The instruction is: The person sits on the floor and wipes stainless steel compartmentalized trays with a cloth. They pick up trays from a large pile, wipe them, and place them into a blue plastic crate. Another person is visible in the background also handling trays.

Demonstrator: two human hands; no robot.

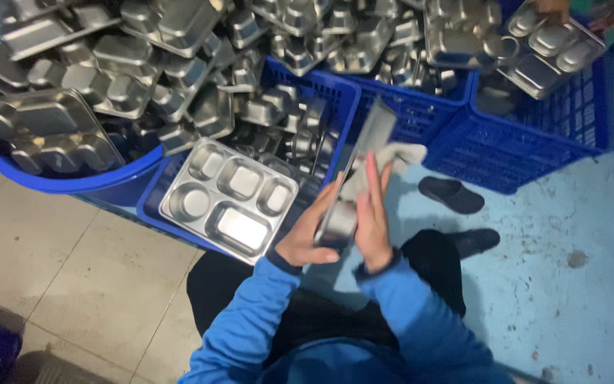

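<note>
**Steel meal tray held on edge between two hands beside heaped blue crates**

Above a tiled and pale blue painted floor, seen from the head camera, a person in blue sleeves holds a compartmented steel tray point(358, 171) on edge, its thin side turned toward the lens so that it rises as a narrow strip from the hands toward the crates. The left hand point(309, 235) is clamped on the tray's lower end, fingers curled around the bottom corner from the left. The right hand point(373, 213) lies flat and open along the tray's right face, fingers straight and pointing up, pressing a pale cloth point(392, 158) against the metal; the cloth bunches out above the fingertips. The tray thus stands between the two hands, touching both.

Just left of the left hand, a second tray point(230, 199) lies face up with its five compartments showing, resting on the rim of a blue crate point(335, 92) packed with more steel trays. Further left, a round blue tub point(72, 183) is heaped with trays. To the right stands another blue crate point(520, 153), also loaded. Below the cloth, two dark slippers point(451, 194) rest on the blue floor, beside the person's dark trousers. At the top right corner, another person's hand point(553, 10) touches a tray point(552, 48) on the right-hand crate.
</note>
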